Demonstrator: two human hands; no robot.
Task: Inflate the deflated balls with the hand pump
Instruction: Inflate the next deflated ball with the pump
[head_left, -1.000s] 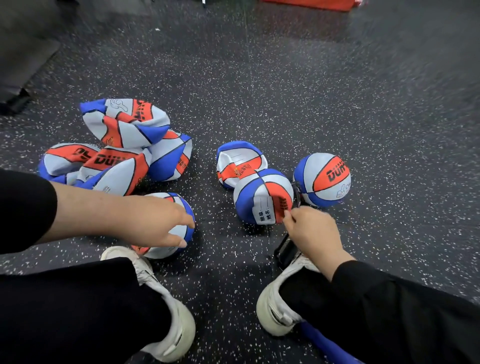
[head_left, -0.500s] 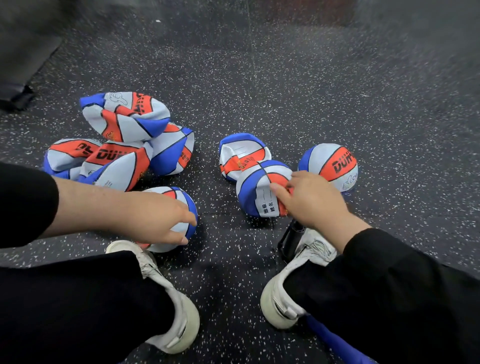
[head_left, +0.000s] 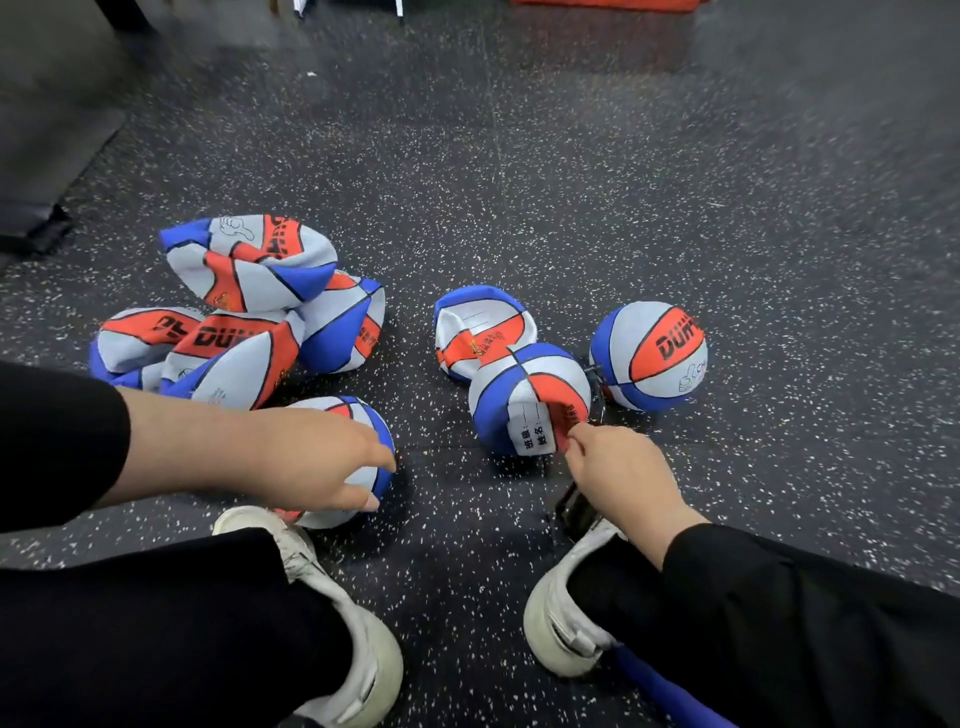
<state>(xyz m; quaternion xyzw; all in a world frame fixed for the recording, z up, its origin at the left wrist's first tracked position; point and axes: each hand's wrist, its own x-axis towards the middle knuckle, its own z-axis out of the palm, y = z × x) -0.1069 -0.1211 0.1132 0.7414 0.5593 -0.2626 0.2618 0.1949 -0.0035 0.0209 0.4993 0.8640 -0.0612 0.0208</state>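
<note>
The floor (head_left: 571, 182) carried a heap of deflated balls (head_left: 244, 312) at left and rounder ones at right. The left hand (head_left: 311, 462) lay over a ball (head_left: 363, 441) by the shoe (head_left: 332, 623), fingers relaxed. The right hand (head_left: 618, 473) pinched the edge of the middle ball (head_left: 519, 395). The pump (head_left: 574, 506) was mostly hidden beneath it; a fumbled grip could bend the needle or roll the ball away.
</note>
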